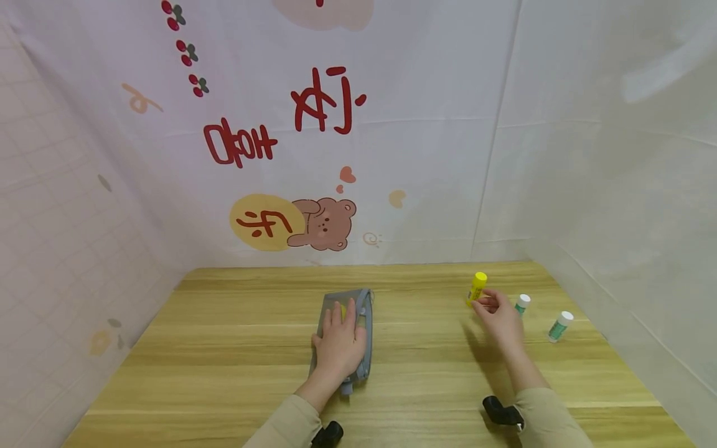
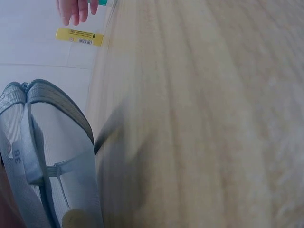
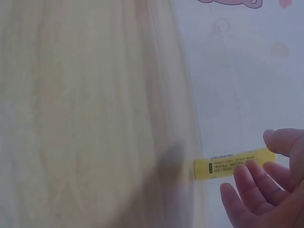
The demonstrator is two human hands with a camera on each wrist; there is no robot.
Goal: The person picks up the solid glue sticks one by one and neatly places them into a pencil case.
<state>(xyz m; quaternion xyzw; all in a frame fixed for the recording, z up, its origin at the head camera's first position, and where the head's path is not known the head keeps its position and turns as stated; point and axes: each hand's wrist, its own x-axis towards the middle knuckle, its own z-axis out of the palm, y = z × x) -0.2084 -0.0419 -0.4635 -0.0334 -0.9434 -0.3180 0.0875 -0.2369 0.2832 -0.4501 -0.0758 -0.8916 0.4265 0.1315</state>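
A grey mesh pencil case lies on the table, and my left hand rests flat on top of it with fingers extended. Something yellow shows at the case beneath the fingers. On the right, a yellow glue stick stands upright. My right hand hovers beside it, thumb and fingers loosely bent and apart. In the right wrist view its fingertips overlap the yellow glue stick, while the left wrist view shows a gap between hand and stick.
Two green glue sticks with white caps stand to the right: one is partly hidden behind my right hand, the other stands nearer the table's right side. A printed white cloth hangs behind the wooden table.
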